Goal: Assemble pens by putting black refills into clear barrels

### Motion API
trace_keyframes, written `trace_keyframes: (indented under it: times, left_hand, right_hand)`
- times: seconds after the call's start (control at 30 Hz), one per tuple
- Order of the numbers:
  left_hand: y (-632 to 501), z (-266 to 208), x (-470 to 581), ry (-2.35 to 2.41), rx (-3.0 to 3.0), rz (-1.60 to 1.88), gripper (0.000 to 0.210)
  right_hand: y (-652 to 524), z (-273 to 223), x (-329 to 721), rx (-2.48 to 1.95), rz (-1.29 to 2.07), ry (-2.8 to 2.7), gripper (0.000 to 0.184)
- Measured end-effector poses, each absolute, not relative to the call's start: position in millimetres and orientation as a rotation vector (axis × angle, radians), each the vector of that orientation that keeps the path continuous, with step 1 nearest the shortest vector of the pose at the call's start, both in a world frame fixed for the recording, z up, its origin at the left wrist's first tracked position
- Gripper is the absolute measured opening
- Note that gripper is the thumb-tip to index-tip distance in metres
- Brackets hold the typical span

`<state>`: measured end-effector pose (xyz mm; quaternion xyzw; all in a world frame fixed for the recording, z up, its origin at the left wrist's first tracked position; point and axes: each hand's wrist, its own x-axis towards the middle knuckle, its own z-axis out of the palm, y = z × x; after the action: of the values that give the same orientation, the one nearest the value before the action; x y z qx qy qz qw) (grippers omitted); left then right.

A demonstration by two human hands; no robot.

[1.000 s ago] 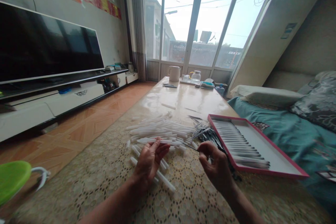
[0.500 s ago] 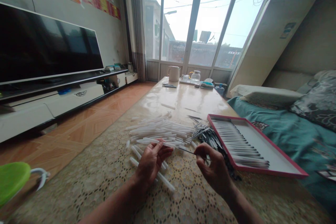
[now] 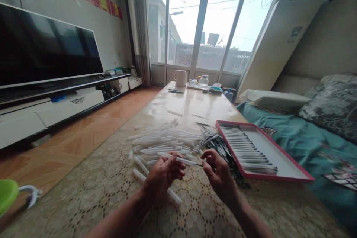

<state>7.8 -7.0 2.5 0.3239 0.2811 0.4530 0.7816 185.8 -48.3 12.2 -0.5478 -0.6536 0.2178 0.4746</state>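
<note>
My left hand [image 3: 164,174] pinches a slim whitish tube [image 3: 189,161] between thumb and fingers, above the patterned table. The dark end of a thin black stick [image 3: 199,165] shows at the tube's right end; most of it is inside the tube. Thumb and fingers of my right hand [image 3: 219,175] close on that dark end. Beyond my left hand lies a loose pile of whitish tubes [image 3: 167,137]. A heap of black thin sticks [image 3: 215,142] lies just past my right hand, beside a pink-rimmed box [image 3: 279,177].
Rows of filled tubes with dark ends [image 3: 251,148] lie inside the box. A beige jug [image 3: 180,78] and a glass pot [image 3: 203,80] stand at the table's far end. To the right is a teal-covered seat [image 3: 279,130]; a green stool [image 3: 7,195] is at lower left.
The black stick, mostly exposed between my hands before, has slid into the tube. My right hand has come closer to my left, and the view has shifted slightly.
</note>
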Motion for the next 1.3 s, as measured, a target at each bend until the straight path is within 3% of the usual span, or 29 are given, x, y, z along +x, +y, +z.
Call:
trace_keyframes:
  times: [0.13,0.23,0.4,0.53,0.77,1.0,1.3]
  left_hand:
    - [-6.0,0.8,8.0,0.597,0.638,0.936,0.015]
    - [-4.3,4.1,3.8,0.618,0.478,1.007,0.005]
    - [0.5,8.4,-4.2,0.597,0.369,1.143,0.012]
    - [0.1,8.1,-3.2,0.599,0.388,1.135,0.011]
    - [-1.7,11.7,0.2,0.671,0.395,1.115,0.014]
    - [-1.7,7.8,0.2,0.689,0.452,1.120,0.007]
    - [-3.9,5.4,3.4,0.731,0.523,1.090,0.006]
  right_hand:
    - [-50.9,17.9,186.0,-1.131,0.782,-1.527,0.024]
    - [-46.3,21.3,199.1,-1.234,0.659,-1.465,0.033]
    - [-38.2,25.0,241.3,-1.846,0.063,-1.621,0.020]
    - [-45.1,23.2,264.2,-2.140,0.016,-1.876,0.009]
    - [-51.4,11.1,266.3,-2.318,-0.090,-2.074,0.019]
    - [-45.9,18.0,260.5,-2.149,-0.013,-1.916,0.009]
    - [-44.0,25.8,200.7,-1.401,0.494,-1.698,0.009]
